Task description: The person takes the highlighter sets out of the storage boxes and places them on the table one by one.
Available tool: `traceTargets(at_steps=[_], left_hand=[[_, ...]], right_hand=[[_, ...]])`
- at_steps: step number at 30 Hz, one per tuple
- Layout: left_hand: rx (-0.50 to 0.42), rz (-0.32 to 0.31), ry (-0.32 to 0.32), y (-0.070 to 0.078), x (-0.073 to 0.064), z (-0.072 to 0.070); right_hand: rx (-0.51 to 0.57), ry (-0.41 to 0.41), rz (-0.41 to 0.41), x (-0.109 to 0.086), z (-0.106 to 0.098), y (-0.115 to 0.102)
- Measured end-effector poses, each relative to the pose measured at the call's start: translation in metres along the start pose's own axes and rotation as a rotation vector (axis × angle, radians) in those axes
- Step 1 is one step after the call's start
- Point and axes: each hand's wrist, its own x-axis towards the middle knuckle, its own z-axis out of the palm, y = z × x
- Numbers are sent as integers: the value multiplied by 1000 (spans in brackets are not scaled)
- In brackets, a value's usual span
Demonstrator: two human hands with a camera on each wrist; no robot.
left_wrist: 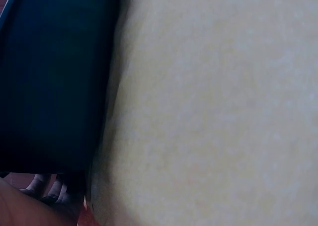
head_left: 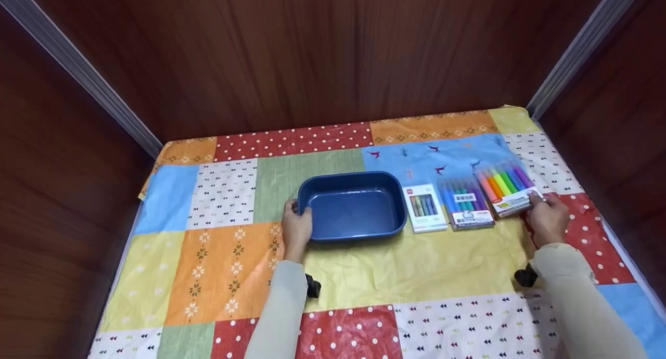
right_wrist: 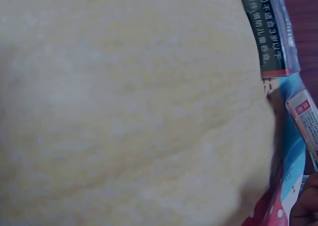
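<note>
My left hand (head_left: 297, 229) grips the left end of a dark blue plastic bin (head_left: 359, 239), thumb over the rim and fingers along the outside. Nothing lies inside the bin. In the left wrist view the bin's wall (left_wrist: 54, 87) looms large, with the fingers (left_wrist: 37, 186) at its end. My right hand (head_left: 549, 221) pinches the lower right corner of a clear pack of colored markers (head_left: 509, 187), which sits slightly tilted at the right of the row. The right wrist view catches that pack's end (right_wrist: 304, 114) beside the hand.
Between bin and held pack are a second marker pack (head_left: 466, 205) and a white box with a colored window (head_left: 426, 208). A patchwork cloth (head_left: 354, 281) covers the table. Brown wood-look panels (head_left: 333, 62) rise behind and at both sides.
</note>
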Motion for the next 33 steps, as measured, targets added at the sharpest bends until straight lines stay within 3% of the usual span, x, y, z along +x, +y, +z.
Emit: traceTargets(at_steps=[7, 18, 33], left_hand=[[1, 7, 1, 0, 1, 1], [-1, -2, -1, 2, -1, 2], [-21, -6, -4, -1, 0, 0]], right_hand=[[-99, 24, 54, 5, -4, 8], [-142, 2, 173, 12, -10, 12], [4, 5, 156, 10, -8, 21]])
